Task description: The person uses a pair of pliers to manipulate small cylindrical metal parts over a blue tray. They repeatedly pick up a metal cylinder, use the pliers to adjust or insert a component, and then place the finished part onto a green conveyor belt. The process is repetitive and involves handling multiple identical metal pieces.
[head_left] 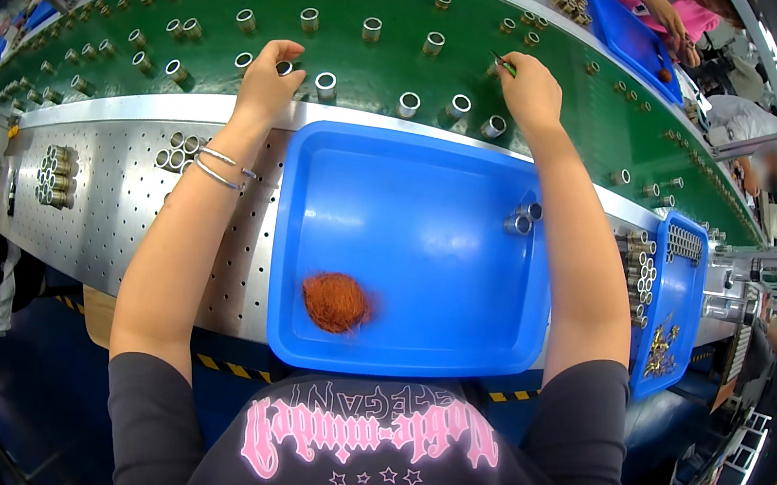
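Over the green belt [581, 121], my left hand [269, 85] reaches in with its thumb and index finger apart. A short metal sleeve [284, 68] shows between them; whether they touch it I cannot make out. To the right, my right hand [534, 93] pinches a thin green tool [508, 67] with a dark tip, its exact kind unclear. The tip is beside another sleeve [492, 68], partly hidden by the fingers. More open-ended sleeves stand close by, among them one [326, 87] right of my left hand and one [494, 126] below my right hand.
Before me lies a blue tray [405, 343] with a ball of copper-coloured fibre [335, 302] and a few sleeves [516, 224]. Sleeve stacks [56, 176] rest on the perforated metal table [114, 241]. Another blue tray [652, 307] is at right; a co-worker's hand [662, 14] is across the belt.
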Demonstrator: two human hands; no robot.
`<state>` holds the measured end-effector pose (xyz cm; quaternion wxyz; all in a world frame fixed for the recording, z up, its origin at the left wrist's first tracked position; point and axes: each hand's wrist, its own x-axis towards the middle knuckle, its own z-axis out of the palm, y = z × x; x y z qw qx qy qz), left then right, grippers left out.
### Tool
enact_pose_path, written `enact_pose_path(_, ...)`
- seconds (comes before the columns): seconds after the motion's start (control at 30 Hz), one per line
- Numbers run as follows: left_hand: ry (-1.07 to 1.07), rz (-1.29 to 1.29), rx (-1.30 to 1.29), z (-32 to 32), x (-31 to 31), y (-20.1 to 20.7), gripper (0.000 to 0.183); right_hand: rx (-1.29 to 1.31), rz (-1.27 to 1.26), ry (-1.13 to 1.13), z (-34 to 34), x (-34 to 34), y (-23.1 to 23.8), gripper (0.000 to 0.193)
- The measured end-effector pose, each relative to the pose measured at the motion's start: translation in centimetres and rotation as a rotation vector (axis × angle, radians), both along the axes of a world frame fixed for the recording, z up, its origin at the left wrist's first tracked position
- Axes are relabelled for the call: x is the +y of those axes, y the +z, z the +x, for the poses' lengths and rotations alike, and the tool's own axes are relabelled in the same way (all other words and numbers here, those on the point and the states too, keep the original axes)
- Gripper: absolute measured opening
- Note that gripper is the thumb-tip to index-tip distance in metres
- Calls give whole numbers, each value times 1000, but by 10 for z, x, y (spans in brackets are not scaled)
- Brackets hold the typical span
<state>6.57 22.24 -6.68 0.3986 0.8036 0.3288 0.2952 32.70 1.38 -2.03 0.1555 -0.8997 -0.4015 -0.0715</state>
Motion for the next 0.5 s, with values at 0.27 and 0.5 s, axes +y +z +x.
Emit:
enact_pose_path(0.27,-288,-120,-237,-20,-100,57,34,650,291,267,-74,-19,36,22)
enact_pose_path(0.5,-429,-624,-325,-34,-162,74,44,869,388,492,-147,-52,57,17)
